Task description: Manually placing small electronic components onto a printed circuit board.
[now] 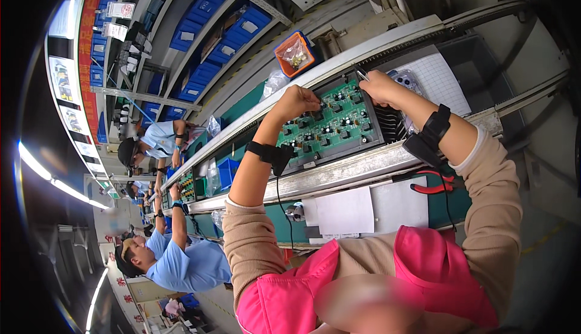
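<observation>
A green circuit board [339,125] with several small black parts lies on the conveyor line in front of me. A black finned heat sink [392,123] sits at the board's right end. My left hand [296,101] has its fingers curled and pinched at a small black part near the board's far left corner. My right hand [380,87] is closed over the board's far right corner and holds a thin metal tool [361,75] whose tip pokes out. Both wrists wear black straps, and a cable hangs from the left one.
Red-handled pliers [433,184] and white paper sheets [345,211] lie on the green bench near me. An orange bin [295,53] with a bag of parts stands beyond the line. Blue bins [209,7] fill shelves behind. Co-workers in blue shirts [187,264] work at the left.
</observation>
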A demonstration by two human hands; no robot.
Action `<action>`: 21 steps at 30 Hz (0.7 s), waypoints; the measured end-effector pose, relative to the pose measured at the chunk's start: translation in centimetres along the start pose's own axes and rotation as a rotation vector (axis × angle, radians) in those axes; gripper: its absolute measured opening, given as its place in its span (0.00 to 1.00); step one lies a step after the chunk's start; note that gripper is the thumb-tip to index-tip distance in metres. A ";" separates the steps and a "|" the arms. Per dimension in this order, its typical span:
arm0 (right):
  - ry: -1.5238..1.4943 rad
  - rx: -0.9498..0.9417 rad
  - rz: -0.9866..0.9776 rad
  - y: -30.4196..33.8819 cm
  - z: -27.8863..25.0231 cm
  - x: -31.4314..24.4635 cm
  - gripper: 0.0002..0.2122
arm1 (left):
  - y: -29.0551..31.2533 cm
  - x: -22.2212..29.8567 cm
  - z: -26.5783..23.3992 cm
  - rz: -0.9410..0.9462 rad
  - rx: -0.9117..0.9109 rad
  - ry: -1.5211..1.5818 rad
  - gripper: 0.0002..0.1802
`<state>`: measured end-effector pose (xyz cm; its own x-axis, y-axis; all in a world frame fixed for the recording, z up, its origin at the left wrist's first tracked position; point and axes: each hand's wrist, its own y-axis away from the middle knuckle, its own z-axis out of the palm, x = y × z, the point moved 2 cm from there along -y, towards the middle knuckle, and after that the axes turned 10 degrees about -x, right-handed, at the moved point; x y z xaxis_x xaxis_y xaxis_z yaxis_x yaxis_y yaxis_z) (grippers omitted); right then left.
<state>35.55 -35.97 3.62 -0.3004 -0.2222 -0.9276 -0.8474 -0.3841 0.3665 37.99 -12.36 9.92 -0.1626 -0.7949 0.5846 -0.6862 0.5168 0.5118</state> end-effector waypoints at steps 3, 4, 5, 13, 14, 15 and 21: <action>0.002 -0.005 -0.005 0.1 0.0 0.0 0.13 | 0.0 -0.3 -0.2 0.016 -0.003 -0.013 0.07; 0.010 -0.004 -0.008 0.1 0.0 0.0 0.13 | 0.1 -0.4 -0.3 0.035 0.000 -0.011 0.07; 0.018 -0.004 -0.010 0.2 0.0 -0.1 0.13 | 0.1 -0.5 -0.3 0.052 0.002 -0.008 0.08; 0.027 -0.001 -0.012 0.3 -0.2 -0.3 0.14 | 0.1 0.0 -0.3 0.025 -0.013 -0.005 0.09; 0.031 -0.003 -0.008 0.3 -0.2 -0.3 0.14 | 0.2 0.2 -0.3 0.026 -0.012 -0.006 0.09; 0.031 -0.001 -0.010 0.3 -0.2 -0.2 0.14 | 0.3 0.2 -0.4 0.038 0.018 -0.047 0.09; 0.026 -0.009 -0.029 0.1 -0.1 -0.1 0.13 | 0.7 0.1 -0.8 0.061 0.081 -0.126 0.08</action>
<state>35.51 -36.12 3.76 -0.2637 -0.2342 -0.9357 -0.8516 -0.3990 0.3399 38.08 -11.85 10.82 -0.2899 -0.7992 0.5266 -0.7265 0.5419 0.4224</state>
